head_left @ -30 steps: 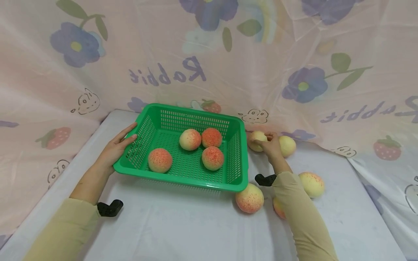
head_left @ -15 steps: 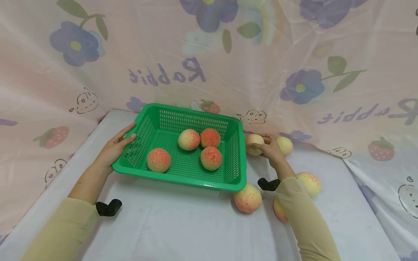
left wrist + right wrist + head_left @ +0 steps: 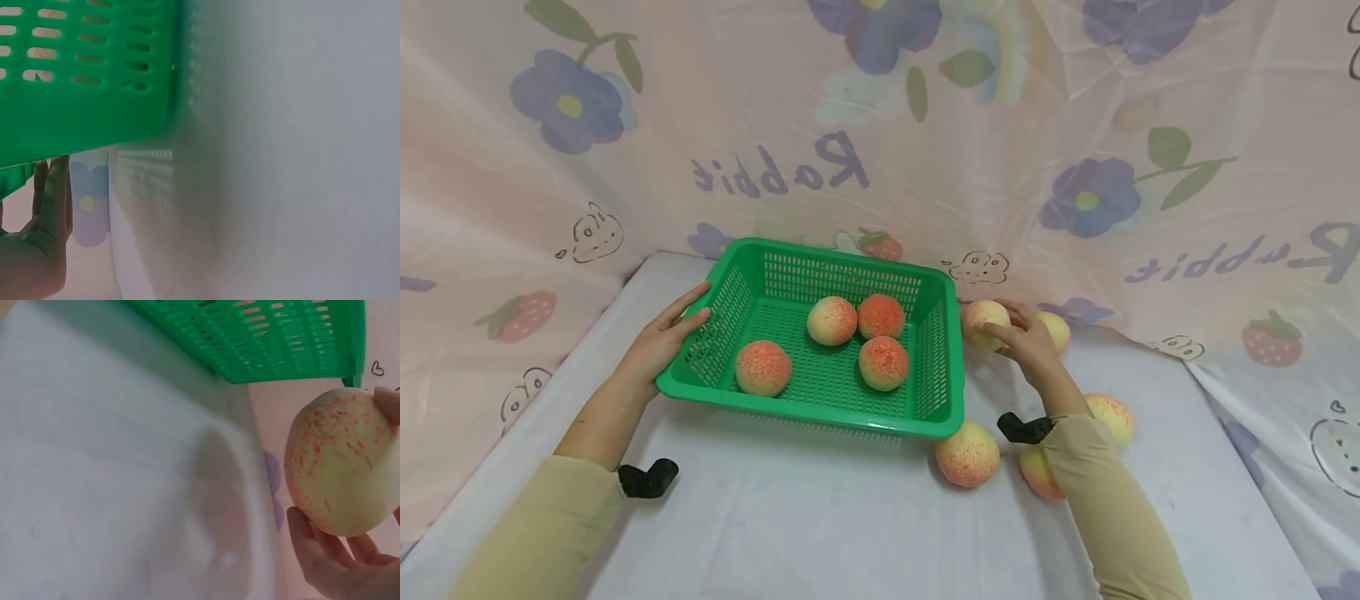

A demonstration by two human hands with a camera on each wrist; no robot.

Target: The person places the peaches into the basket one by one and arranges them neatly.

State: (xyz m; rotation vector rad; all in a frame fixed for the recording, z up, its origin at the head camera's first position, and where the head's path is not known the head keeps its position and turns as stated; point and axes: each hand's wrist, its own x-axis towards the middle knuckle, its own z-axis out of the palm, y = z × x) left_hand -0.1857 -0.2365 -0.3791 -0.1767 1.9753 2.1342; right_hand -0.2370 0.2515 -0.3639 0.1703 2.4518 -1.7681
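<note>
My right hand (image 3: 1028, 337) holds a pale yellow peach with red speckles (image 3: 985, 325), thumb on one side and fingers on the other. In the right wrist view this peach (image 3: 344, 462) hangs above the white tabletop, just outside the basket's right wall. A green slotted plastic basket (image 3: 820, 410) stands in the middle, with several redder peaches inside, one (image 3: 763, 368) at its front left. My left hand (image 3: 658, 342) rests against the basket's left rim. In the left wrist view the fingers (image 3: 55, 200) lie straight, their tips at the rim.
Outside the basket on the right lie more peaches: one (image 3: 967, 454) by its front right corner, one (image 3: 1039, 473) partly behind the right sleeve, one (image 3: 1112, 418) farther right and one (image 3: 1056, 332) behind the right hand. A printed cloth (image 3: 910, 200) hangs along the back.
The right hand has closed round the speckled peach and raised it slightly beside the basket. The left hand and the basket stay in place, while the head view has shifted a little.
</note>
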